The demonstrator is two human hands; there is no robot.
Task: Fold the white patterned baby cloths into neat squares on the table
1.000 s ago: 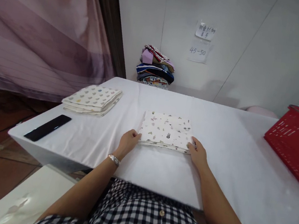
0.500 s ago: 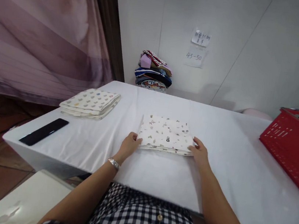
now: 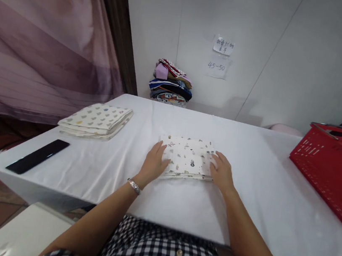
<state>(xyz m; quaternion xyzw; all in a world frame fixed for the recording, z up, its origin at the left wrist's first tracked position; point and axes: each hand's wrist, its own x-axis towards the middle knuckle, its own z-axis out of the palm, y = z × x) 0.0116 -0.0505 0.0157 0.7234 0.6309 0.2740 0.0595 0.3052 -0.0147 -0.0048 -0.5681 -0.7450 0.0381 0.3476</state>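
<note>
Folded cloth, both hands at its sides

Folded patterned cloth (image 3: 189, 158) lies flat at centre of frame on the white-covered table (image 3: 260, 195). Left hand (image 3: 153, 161) rests at its left edge, right hand (image 3: 222, 172) at its right; on each, thumb stands apart from loosely spread fingers, with no firm grip visible. Whether the tips pinch any layer: cannot tell. Step in hand, as judged: squaring and smoothing the folded bundle. Next move probably calls for even, light pressure inward, keeping the near-edge layers aligned. Another folded cloth (image 3: 97, 118) lies at left of frame.
</note>
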